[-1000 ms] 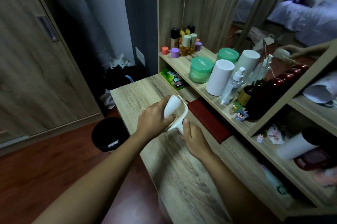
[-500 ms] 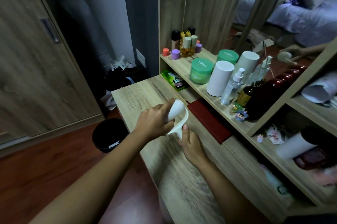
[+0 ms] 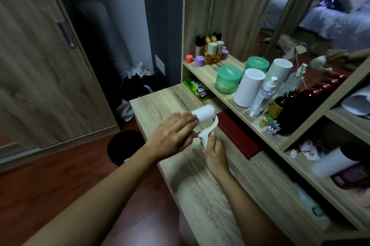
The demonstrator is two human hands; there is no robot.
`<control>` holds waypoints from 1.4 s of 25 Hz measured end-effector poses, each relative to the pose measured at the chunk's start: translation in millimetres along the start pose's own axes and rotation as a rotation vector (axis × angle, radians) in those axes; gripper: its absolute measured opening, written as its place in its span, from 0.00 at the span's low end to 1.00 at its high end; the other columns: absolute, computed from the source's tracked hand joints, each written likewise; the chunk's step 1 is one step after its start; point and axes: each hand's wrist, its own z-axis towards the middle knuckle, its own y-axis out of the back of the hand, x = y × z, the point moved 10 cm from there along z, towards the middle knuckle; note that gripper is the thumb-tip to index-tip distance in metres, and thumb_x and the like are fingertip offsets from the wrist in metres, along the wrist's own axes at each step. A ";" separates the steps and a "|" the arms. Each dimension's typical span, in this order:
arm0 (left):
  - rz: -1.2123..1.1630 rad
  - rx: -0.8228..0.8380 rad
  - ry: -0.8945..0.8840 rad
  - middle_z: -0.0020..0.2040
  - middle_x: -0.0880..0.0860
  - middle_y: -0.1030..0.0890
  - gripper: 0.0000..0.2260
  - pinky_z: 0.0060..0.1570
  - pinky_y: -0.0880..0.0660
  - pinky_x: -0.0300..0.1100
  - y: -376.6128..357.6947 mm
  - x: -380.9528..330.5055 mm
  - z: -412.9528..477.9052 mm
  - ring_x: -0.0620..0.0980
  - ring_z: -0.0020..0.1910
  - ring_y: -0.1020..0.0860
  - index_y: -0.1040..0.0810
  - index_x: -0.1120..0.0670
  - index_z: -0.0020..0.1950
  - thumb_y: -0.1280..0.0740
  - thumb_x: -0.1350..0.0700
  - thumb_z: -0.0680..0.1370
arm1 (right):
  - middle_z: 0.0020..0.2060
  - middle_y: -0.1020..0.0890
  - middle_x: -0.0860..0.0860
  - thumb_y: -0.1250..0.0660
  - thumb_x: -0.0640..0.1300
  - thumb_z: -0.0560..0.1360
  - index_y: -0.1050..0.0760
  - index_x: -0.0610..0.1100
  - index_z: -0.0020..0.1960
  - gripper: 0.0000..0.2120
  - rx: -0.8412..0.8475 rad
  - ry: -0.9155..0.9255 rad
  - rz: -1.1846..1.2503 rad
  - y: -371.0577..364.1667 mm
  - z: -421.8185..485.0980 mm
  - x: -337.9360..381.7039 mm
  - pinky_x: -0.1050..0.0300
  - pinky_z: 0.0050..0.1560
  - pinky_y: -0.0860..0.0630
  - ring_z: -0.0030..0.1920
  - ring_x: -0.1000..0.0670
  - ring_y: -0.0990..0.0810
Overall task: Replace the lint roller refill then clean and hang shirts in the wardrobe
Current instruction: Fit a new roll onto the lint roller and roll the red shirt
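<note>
Above the tabletop's (image 3: 156, 103) far left corner, right hand (image 3: 215, 153) grips the lint roller (image 3: 207, 132) handle; the roll (image 3: 204, 113), axis crosswise, meets the open left hand's (image 3: 172, 135) fingertips.

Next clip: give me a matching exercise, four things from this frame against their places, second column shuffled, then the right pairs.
Things:
1. lint roller
2. green jar
3. black bin
4. purple pot

Places:
A. on the floor beside the desk
B. far end of the shelf
C. on the shelf next to a white cylinder
D. held above the desk

Pairs: 1-D, 2-C, 3-A, 4-B
</note>
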 end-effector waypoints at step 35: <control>0.427 0.478 0.605 0.62 0.62 0.23 0.27 0.58 0.26 0.52 66.1 607.1 -198.3 0.59 0.62 0.25 0.27 0.63 0.64 0.48 0.46 0.75 | 0.35 0.22 0.53 0.39 0.53 0.76 0.27 0.45 0.48 0.11 0.268 0.357 -0.118 -491.7 220.6 257.9 0.60 0.36 0.31 0.37 0.54 0.24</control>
